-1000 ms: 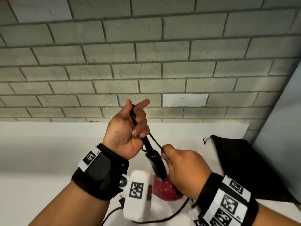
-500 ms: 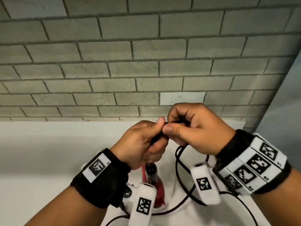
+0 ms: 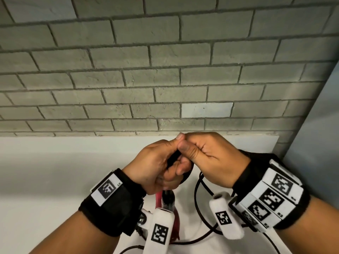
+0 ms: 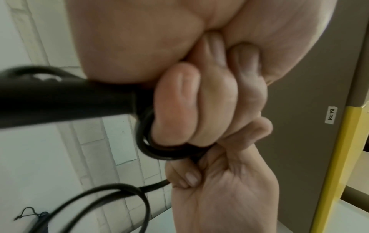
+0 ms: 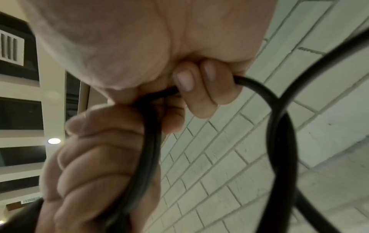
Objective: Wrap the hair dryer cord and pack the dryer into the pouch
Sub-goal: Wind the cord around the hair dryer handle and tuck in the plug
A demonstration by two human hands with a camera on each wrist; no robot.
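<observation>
Gripping the dryer's black handle, the left hand has cord looped around its fingers, seen only by the wrist cameras. The right hand, touching it, pinches the cord. Slack trails over the white counter below the brick wall.

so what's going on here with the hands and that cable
A person is winding the hair dryer's black cord. The left hand grips the dryer's black handle with cord loops over its fingers, while the right hand pinches the cord beside it. Slack cord hangs below.
</observation>
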